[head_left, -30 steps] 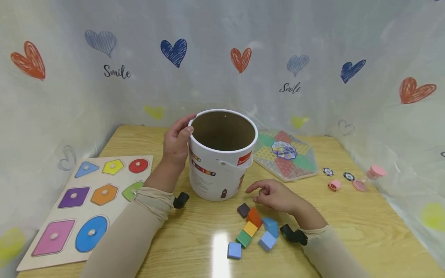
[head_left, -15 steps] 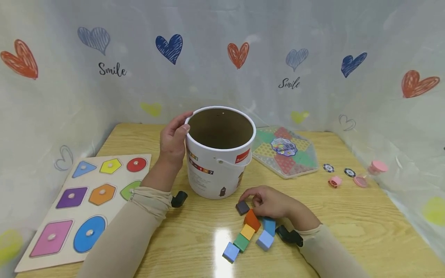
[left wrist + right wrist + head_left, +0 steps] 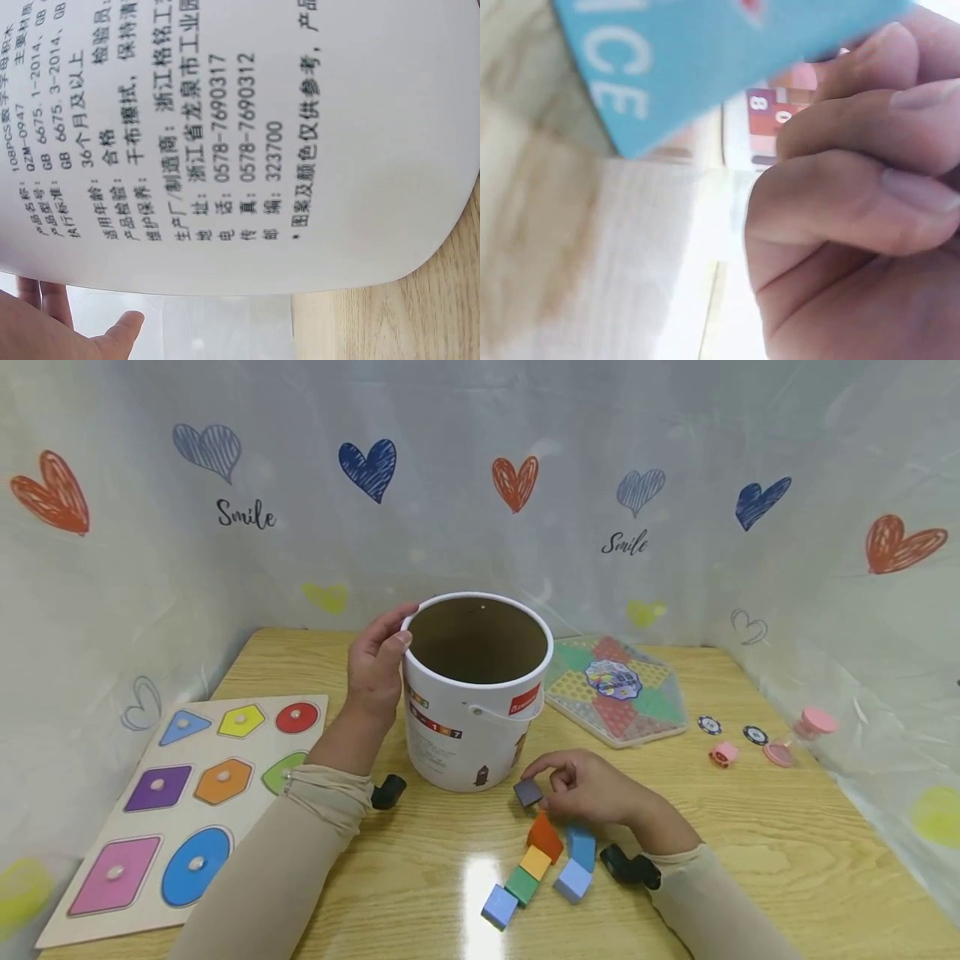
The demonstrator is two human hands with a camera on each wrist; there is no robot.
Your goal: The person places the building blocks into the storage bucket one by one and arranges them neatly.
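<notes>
1. The right grip [image 3: 588,785] is narrow, thumb and forefinger pinching a dark block [image 3: 528,792]. The block is small and straight-edged, its purplish-grey top face plain in the head view, and it sits at the fingertips, tilted; whether it clears the table [image 3: 420,893] is hard to tell.
2. The left grip [image 3: 375,664] holds the rim of a white bucket [image 3: 442,764], thumb and fingers at its near-left edge. The bucket stands upright, just beyond and left of the right grip, its brown inside showing and a white handle [image 3: 510,717] hanging in front.
3. On the bucket, below the left grip, a coloured strip shows "1 = 7"; a red label nearer the right grip is too small to read surely.
4. The left wrist view shows the bucket's Chinese print, with "108PCS", "QZM-0947", "GB 6675.1-2014", "0578-7690317", "0578-7690312" and "323700".
5. Just below the right grip lie a red-orange block [image 3: 545,837], an orange-yellow block [image 3: 536,862], a green block [image 3: 522,885] and a light-blue block [image 3: 499,907].
6. Beside the right grip's curled fingers, its wrist view shows a blue face [image 3: 705,67] with white letters "CE" after a cut-off one.
</notes>
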